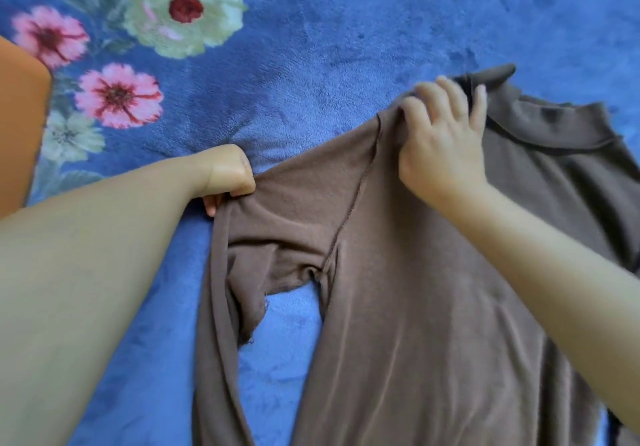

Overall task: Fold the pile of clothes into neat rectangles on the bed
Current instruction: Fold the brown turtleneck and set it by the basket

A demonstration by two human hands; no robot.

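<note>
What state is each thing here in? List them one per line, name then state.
brown shirt: spread on the bed, unfolded, seams showing, shoulder and sleeve lifted.
sleeve: bunched, pulled out sideways by the left hand.
left hand: fingers curled, gripping the sleeve.
right hand: pinching the shoulder near the collar.
collar: lying rumpled on the blanket.
blue floral blanket: spread flat beneath the shirt.
orange cloth: at the left edge, mostly out of view.

Both bare forearms reach forward from the lower corners, the left one running up from the lower left and the right one from the lower right. The left hand (228, 172) is closed in a fist, knuckles turned away, pinching a fold of brown cloth beneath it. The right hand (443, 137) lies farther forward, back upward, its fingers bent and gripping a bunch of the same cloth.
</note>
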